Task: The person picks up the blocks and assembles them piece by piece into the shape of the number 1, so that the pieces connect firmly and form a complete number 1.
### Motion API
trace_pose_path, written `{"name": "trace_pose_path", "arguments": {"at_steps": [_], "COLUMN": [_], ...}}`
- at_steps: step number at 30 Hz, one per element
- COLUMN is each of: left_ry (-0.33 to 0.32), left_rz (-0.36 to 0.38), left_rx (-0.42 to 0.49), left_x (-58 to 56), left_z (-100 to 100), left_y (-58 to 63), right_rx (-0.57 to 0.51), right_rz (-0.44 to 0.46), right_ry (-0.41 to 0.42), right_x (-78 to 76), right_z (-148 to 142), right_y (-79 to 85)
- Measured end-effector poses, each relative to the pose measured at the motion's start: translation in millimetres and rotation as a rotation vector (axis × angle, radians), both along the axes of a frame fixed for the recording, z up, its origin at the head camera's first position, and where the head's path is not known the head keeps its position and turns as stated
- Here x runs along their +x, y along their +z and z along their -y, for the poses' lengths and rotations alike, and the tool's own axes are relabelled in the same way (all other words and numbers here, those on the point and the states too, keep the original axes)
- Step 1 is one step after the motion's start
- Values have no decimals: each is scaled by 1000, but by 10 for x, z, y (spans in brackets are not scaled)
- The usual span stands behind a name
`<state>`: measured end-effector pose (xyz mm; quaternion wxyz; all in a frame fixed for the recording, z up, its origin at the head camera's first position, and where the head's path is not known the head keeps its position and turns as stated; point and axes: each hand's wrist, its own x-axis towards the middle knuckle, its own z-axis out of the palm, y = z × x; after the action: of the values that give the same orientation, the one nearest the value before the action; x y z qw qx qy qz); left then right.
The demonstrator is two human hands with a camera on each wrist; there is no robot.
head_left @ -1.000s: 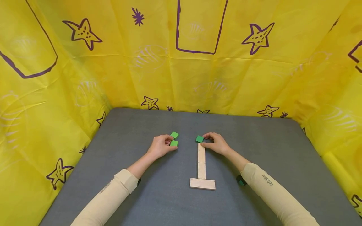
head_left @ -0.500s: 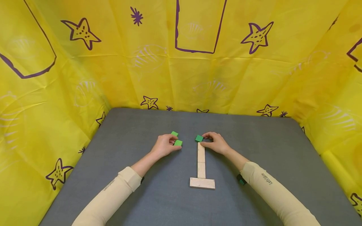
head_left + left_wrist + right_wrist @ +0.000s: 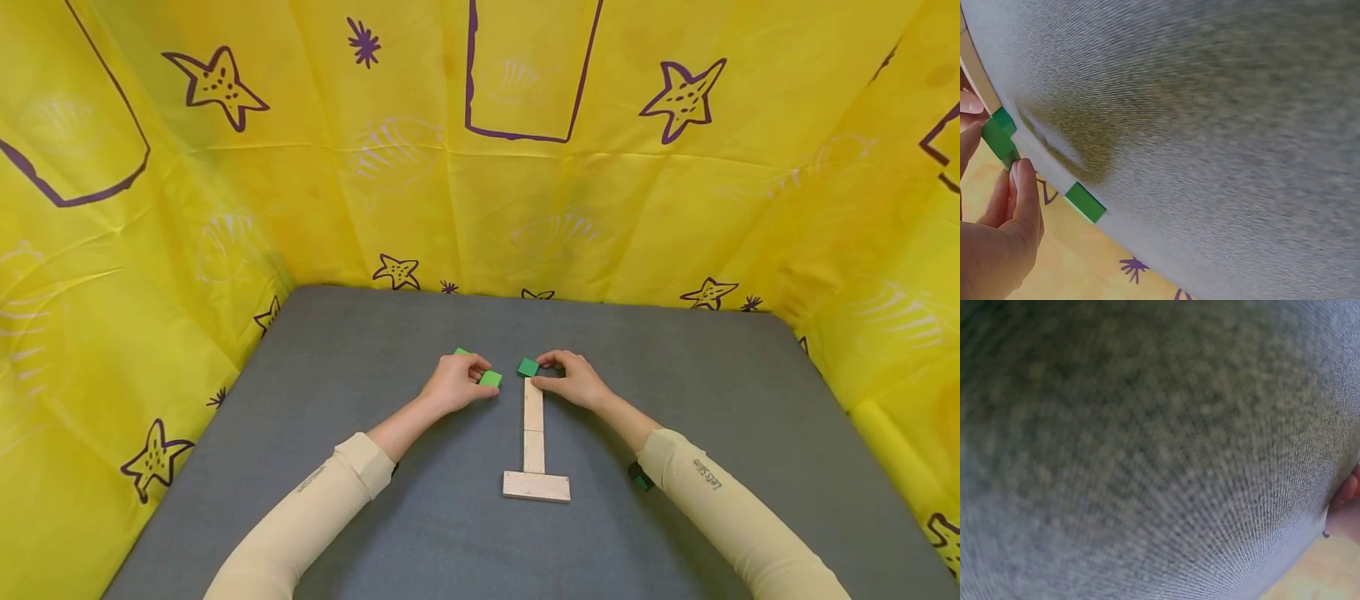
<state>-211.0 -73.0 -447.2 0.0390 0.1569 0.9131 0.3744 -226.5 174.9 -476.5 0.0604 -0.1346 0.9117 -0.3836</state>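
My left hand (image 3: 452,383) pinches a light green cube (image 3: 491,379) between thumb and fingers, just left of a dark green cube (image 3: 528,367). A second light green cube (image 3: 1086,202) sits apart on the table behind that hand, mostly hidden in the head view. The dark green cube stands at the far end of a line of two pale wooden planks (image 3: 533,417). With thumb and fingertips, my right hand (image 3: 575,381) grips the dark green cube at its right side, the thumb close to the upper plank's end. A third plank (image 3: 536,486) lies crosswise at the near end.
The dark grey tabletop (image 3: 360,333) extends around the blocks. Yellow cloth (image 3: 420,200) with starfish drawings hangs behind the table and along both sides.
My left hand has moved right with its light green cube, closer to the dark green one. The other light green cube stays behind. The right hand has barely moved.
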Motion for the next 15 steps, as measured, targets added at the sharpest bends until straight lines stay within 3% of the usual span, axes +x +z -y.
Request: {"name": "trace_pose_path", "arguments": {"at_steps": [8,15], "left_ry": [-49,-75], "left_rz": [6,-4], "left_rx": [-39,-77], "left_x": [-56,-109], "left_z": [-94,-142], "left_y": [-13,-51], "right_rx": [-4,-2], "right_rz": [28,-10], "right_ry": [-4,16], "right_x": [-21,-26], "right_z": [-3,-14], "right_y": [-13,-33]}}
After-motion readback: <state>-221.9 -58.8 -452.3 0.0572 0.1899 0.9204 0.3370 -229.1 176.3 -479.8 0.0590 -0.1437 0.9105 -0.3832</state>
